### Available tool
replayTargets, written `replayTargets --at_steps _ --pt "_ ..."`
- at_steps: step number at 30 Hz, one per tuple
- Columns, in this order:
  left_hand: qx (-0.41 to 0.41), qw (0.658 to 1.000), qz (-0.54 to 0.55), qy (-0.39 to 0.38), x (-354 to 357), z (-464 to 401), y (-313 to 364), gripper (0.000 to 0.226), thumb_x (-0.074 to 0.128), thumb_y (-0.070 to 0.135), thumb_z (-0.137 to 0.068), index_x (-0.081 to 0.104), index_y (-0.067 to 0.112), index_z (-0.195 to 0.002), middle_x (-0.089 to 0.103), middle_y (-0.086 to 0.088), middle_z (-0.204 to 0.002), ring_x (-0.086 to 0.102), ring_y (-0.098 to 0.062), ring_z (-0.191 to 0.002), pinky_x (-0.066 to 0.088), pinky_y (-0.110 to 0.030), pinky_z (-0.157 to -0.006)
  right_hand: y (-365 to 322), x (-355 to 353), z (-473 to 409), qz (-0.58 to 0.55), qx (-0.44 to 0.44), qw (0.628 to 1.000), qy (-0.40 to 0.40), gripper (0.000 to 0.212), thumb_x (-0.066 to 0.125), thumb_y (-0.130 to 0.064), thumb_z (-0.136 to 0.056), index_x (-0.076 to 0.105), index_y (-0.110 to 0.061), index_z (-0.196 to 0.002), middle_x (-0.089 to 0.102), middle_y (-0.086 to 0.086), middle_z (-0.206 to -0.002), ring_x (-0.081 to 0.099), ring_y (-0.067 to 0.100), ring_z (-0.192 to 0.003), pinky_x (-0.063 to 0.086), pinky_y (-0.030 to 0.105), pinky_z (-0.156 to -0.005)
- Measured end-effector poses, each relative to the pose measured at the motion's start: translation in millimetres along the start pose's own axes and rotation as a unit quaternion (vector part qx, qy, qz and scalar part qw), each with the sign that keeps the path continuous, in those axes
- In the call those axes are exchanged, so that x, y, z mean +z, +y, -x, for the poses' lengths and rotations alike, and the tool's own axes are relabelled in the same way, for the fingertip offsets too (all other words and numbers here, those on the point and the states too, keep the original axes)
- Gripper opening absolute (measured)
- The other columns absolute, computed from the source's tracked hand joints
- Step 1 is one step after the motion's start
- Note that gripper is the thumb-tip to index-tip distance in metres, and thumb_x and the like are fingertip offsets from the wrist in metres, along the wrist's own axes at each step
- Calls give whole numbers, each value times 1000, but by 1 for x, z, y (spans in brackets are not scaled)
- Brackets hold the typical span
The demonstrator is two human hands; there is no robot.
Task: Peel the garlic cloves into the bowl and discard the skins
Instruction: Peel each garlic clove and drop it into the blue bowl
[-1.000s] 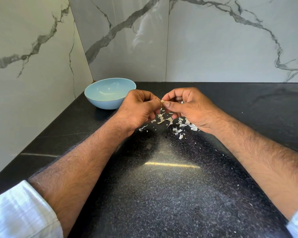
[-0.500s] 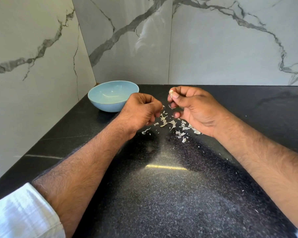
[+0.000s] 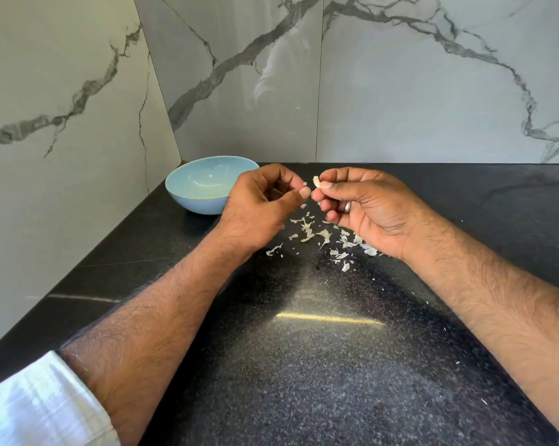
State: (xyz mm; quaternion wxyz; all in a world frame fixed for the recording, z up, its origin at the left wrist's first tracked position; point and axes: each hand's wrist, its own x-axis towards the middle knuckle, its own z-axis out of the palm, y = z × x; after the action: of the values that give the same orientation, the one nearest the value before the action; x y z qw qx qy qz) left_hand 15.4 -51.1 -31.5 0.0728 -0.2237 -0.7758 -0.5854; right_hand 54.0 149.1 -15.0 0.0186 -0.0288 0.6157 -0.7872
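Note:
My right hand (image 3: 365,207) pinches a small pale garlic clove (image 3: 316,181) between thumb and forefinger, raised above the counter. My left hand (image 3: 258,204) hovers just left of it with fingers curled, and a tiny white bit of skin (image 3: 305,183) sits at its forefinger tip near the thumb. Several loose garlic skins (image 3: 326,236) lie scattered on the black counter beneath both hands. The light blue bowl (image 3: 188,191) stands at the back left, partly behind my left hand; no clove shows inside it.
The black speckled counter (image 3: 320,365) runs toward me and to the right. Marble walls (image 3: 432,91) close it at the back and on the left, with the bowl near their corner.
Both hands have risen and drawn slightly apart. The right hand has lifted the clove clear, and the left thumb and forefinger have come off it with a scrap of skin.

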Motion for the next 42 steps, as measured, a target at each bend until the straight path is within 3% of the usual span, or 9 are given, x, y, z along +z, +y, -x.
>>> replayTargets --at_steps 6,9,16,22,25,29,35,39,42 --pt "-8 998 61 -14 0 2 1 10 82 19 -95 82 11 -101 80 -7 -93 64 -14 -76 53 -28 -57 1 1 1 -6 15 1000 -13 29 73 0 -91 57 -14 -110 74 19 -93 65 20 -72 51 29 -65" --pt "-10 997 73 -23 1 2 3 12 80 17 -96 81 7 -102 79 -6 -89 64 -15 -77 53 -27 -56 2 1 1 19 7 1000 -9 23 74 -1 -91 61 -13 -106 74 19 -91 65 20 -71 51 29 -64" --pt "-10 998 58 -33 2 1 -1 10 77 18 -99 77 8 -102 77 -19 -95 68 -24 -78 54 -29 -56 7 -1 0 158 -70 984 37 14 80 -6 -88 74 -5 -101 78 16 -88 66 19 -71 50 30 -59" --pt "-2 999 -40 -26 4 -2 -8 12 73 25 -102 74 16 -95 76 -14 -81 64 -16 -68 52 -28 -56 10 0 -3 298 -142 943 34 7 73 -18 -98 80 -16 -99 80 6 -84 73 19 -73 53 28 -57" --pt "28 995 -89 -33 5 -1 -8 12 74 26 -100 75 18 -92 74 -12 -76 56 -14 -59 50 -30 -53 11 0 -2 333 -147 930 47 16 71 -26 -100 79 -16 -92 79 3 -80 74 17 -71 53 24 -56" --pt "45 993 -102 -46 9 2 -5 14 85 28 -92 77 17 -93 77 -4 -80 64 -23 -64 57 -34 -61 15 -1 -5 308 -124 941 61 12 75 -23 -97 79 -14 -90 79 3 -78 72 15 -68 52 27 -56" --pt "38 990 -137 -12 10 -1 -8 14 88 27 -89 75 20 -89 74 3 -76 61 -4 -62 53 -23 -58 16 1 -5 279 -88 955 51 6 77 -19 -94 80 -14 -95 80 2 -85 70 14 -77 53 27 -59" --pt "36 991 -129 -27 10 1 -6 9 82 21 -93 73 17 -92 77 -2 -79 73 -23 -72 64 -43 -67 14 0 -4 309 -103 944 57 3 78 -21 -93 80 -20 -91 80 2 -87 71 13 -78 55 28 -61" --pt "9 995 -87 -46 12 4 -2 10 80 16 -95 71 11 -97 80 -5 -78 80 -25 -75 66 -53 -74 14 0 -4 358 -136 922 57 7 77 -22 -94 81 -24 -88 79 6 -84 73 30 -79 60 45 -67"
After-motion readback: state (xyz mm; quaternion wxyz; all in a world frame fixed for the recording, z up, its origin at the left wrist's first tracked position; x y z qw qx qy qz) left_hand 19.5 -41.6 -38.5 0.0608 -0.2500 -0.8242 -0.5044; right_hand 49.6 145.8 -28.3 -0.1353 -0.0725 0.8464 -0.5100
